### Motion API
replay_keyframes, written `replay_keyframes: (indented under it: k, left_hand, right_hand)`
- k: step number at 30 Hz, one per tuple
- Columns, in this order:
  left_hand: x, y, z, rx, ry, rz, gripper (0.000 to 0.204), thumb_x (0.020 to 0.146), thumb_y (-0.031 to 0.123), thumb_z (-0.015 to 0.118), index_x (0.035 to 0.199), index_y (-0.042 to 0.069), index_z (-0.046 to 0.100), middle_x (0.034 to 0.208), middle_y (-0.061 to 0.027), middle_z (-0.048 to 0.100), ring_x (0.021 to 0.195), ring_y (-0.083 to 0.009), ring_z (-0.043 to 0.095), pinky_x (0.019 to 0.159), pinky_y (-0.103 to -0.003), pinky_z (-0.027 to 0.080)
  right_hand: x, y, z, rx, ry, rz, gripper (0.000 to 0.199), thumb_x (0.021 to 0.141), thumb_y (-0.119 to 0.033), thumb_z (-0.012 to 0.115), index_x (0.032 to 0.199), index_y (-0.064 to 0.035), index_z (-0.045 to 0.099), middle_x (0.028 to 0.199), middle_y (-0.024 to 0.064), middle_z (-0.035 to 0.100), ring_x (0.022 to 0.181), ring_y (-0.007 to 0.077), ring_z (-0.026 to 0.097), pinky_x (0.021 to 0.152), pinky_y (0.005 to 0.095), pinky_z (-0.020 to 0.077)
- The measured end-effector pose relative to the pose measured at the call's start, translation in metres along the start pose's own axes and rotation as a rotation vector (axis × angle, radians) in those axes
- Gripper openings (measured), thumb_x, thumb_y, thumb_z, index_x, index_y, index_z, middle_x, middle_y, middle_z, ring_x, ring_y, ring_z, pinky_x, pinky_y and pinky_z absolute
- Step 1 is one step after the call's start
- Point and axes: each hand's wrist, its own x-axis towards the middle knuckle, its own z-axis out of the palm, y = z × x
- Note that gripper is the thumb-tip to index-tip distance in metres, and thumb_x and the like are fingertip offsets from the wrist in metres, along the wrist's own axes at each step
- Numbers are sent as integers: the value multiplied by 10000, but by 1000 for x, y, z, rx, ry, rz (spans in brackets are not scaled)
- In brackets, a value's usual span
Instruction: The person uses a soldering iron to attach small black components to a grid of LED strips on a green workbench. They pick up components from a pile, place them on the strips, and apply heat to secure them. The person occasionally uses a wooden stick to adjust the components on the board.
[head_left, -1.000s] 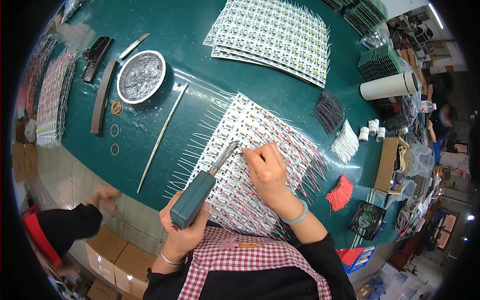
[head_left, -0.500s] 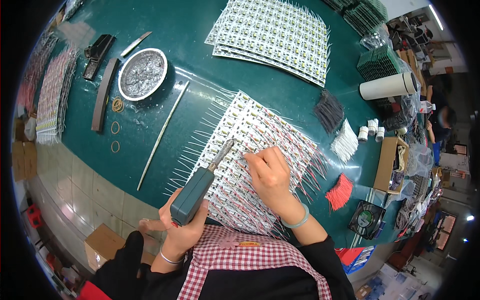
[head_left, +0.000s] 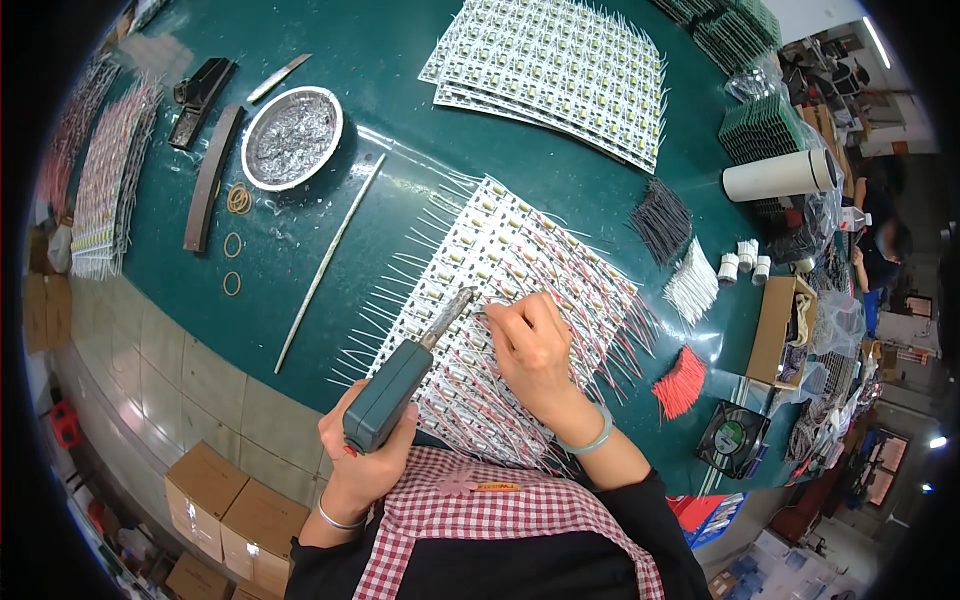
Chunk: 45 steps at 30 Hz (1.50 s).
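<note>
Standing at the far left of the green table (head_left: pixel 290 235), a row of boards (head_left: pixel 115 185) carries red and white wires; this group appears finished. To its right sit a white-rimmed bowl (head_left: pixel 278 187) and a slim rod (head_left: pixel 328 265).

The left hand (head_left: pixel 362 455) is clamped around the dark green handle of a soldering tool (head_left: pixel 388 398). The circuit panel (head_left: pixel 478 225) lies flat before the person, beneath the tool tip. Its upper-left band shows no red wires and appears unfinished; its middle and right portions carry many, suggesting well over half is wired.

The right hand (head_left: pixel 537 348) pinches thumb and forefinger together just beside the tip; whether a wire lies between them cannot be told. A panel stack (head_left: pixel 550 80) beyond shows no red wires. Black wires (head_left: pixel 661 222), red wires (head_left: pixel 680 383) and white wires (head_left: pixel 692 283) lie loose farther right.
</note>
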Motion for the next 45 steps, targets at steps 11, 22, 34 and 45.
replay_keyframes:
  k: [11, 22, 34, 45]
  left_hand:
    - [1, 3, 0, 30, -14, 36, 161, 757, -53, 726, 911, -52, 680, 812, -96, 668, 664, -128, 633, 591, -260, 488]
    - [1, -4, 2, 10, 13, -1, 102, 756, -34, 730, 837, -31, 668, 740, -82, 630, 606, -138, 604, 554, -280, 467]
    - [-1, -2, -8, 66, 24, 49, 143, 746, -46, 738, 880, -54, 688, 789, -96, 651, 627, -145, 618, 569, -266, 474]
    - [0, 1, 0, 11, 24, 17, 115, 764, -39, 735, 858, -39, 669, 764, -75, 645, 630, -113, 603, 565, -258, 463]
  right_hand:
    - [1, -5, 1, -66, 4, -9, 198, 772, 39, 733, 944, -30, 662, 763, 71, 478, 699, 240, 523, 579, 366, 428]
    - [1, -7, 2, -99, -6, -14, 160, 783, 25, 729, 928, -15, 674, 745, 71, 472, 682, 235, 523, 569, 360, 436]
    - [2, -8, 2, -100, -19, -16, 159, 789, 29, 714, 940, -2, 679, 761, 78, 477, 695, 244, 531, 579, 365, 443]
    - [1, -8, 3, -99, -25, -17, 175, 779, 41, 697, 947, -1, 668, 761, 81, 471, 701, 248, 528, 590, 366, 443]
